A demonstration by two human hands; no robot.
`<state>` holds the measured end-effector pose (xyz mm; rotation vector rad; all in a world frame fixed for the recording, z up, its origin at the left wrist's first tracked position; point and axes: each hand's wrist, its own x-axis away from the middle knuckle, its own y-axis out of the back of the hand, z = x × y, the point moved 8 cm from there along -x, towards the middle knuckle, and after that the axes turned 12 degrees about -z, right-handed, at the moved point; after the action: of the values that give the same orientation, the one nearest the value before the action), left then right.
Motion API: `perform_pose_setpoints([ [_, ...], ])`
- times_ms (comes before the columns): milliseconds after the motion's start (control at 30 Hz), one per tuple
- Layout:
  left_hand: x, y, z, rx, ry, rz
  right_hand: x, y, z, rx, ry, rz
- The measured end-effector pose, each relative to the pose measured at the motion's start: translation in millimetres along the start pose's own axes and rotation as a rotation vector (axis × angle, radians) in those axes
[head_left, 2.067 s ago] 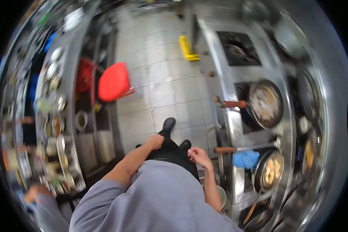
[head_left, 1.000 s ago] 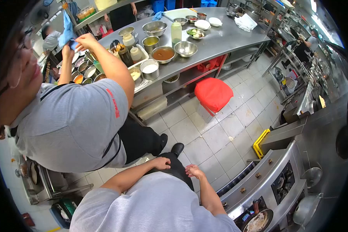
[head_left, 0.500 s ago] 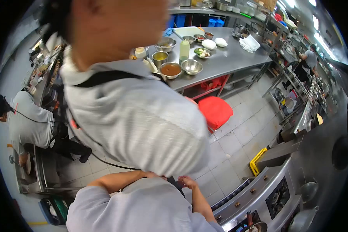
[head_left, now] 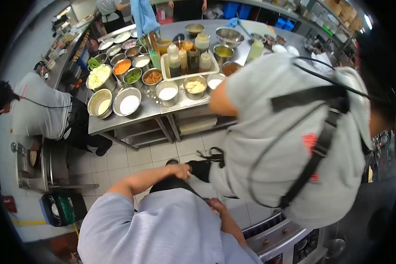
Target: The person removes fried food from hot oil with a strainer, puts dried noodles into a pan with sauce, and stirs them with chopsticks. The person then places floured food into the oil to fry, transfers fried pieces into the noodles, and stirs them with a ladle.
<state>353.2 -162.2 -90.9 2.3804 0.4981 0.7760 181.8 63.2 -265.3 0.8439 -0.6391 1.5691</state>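
Observation:
My left hand point(head_left: 179, 170) is out in front of my black apron point(head_left: 174, 184), its fingers curled closed. Something small and pale shows at its fingertips, too unclear to name. My right hand point(head_left: 216, 205) is lower and closer to my body, fingers bent inward; whatever they hold, if anything, is hidden. A pale grey shape point(head_left: 201, 188) lies between the two hands, and I cannot tell if it is an object or floor. Close on my right, a co-worker in a grey shirt point(head_left: 290, 145) with a black strap covers part of the counter.
Ahead stands a steel counter point(head_left: 152, 108) with metal bowls of white powder point(head_left: 128, 104), shredded carrot point(head_left: 122, 67) and chopped greens point(head_left: 132, 77), plus a tray of squeeze bottles point(head_left: 190, 72). Another person point(head_left: 39, 105) bends at a sink on the left. A stove point(head_left: 290, 240) is lower right.
The co-worker in front of me has passed from left to right, uncovering the counter and its bowls. My left hand has come further forward into view; my view has turned left.

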Motion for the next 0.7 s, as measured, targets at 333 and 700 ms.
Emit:
perform_pose_setpoints([
  [333,-96.6,190.8,115.6,-0.069,0.097,-0.607,-171.1,-14.0,301.8,-0.933,0.029,-0.21],
  [700,-158.0,208.3,143.6,0.068,0.317,-0.526,-273.3,-18.6,428.7,-1.266,0.213,-0.153],
])
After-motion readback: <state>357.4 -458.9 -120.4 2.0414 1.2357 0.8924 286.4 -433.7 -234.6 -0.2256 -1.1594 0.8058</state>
